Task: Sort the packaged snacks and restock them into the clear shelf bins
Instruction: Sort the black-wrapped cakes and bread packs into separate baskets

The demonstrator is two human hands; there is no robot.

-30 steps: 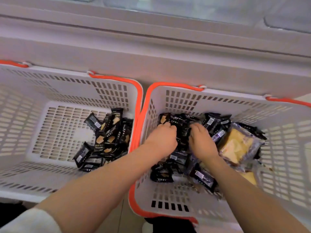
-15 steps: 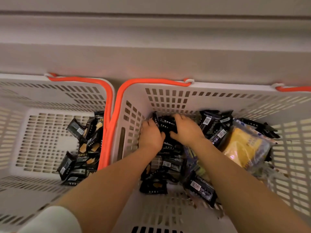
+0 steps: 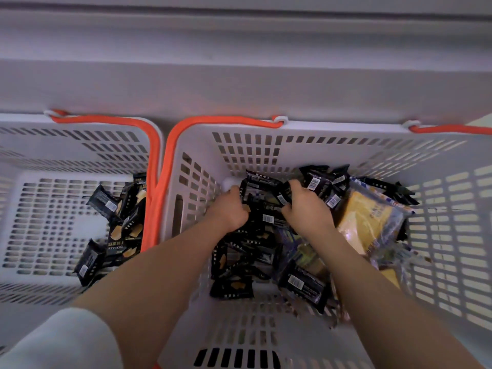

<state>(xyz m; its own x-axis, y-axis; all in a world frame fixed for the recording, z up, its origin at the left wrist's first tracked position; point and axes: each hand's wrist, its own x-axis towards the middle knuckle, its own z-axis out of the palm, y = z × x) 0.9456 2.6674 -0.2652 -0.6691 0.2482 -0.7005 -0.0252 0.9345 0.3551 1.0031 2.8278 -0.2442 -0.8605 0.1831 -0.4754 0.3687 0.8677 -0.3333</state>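
Note:
Two white slotted baskets with orange handles stand side by side. The right basket (image 3: pixel 439 198) holds a heap of black snack packets (image 3: pixel 266 217) and a clear bag of yellow cakes (image 3: pixel 370 222). Both my hands are down in this basket at its far left corner. My left hand (image 3: pixel 229 211) and my right hand (image 3: pixel 306 209) grip a bunch of the black packets between them, fingers curled around the bundle. The left basket (image 3: pixel 53 209) holds several black packets (image 3: pixel 125 225) piled against its right wall.
A pale grey cabinet wall (image 3: pixel 239 83) runs along behind both baskets. More black packets (image 3: pixel 303 283) lie loose on the right basket's floor near me. The left part of the left basket's floor is bare.
My hands have closed in together on the bunch of black packets at the far left of the right basket. The view has shifted closer and slightly right.

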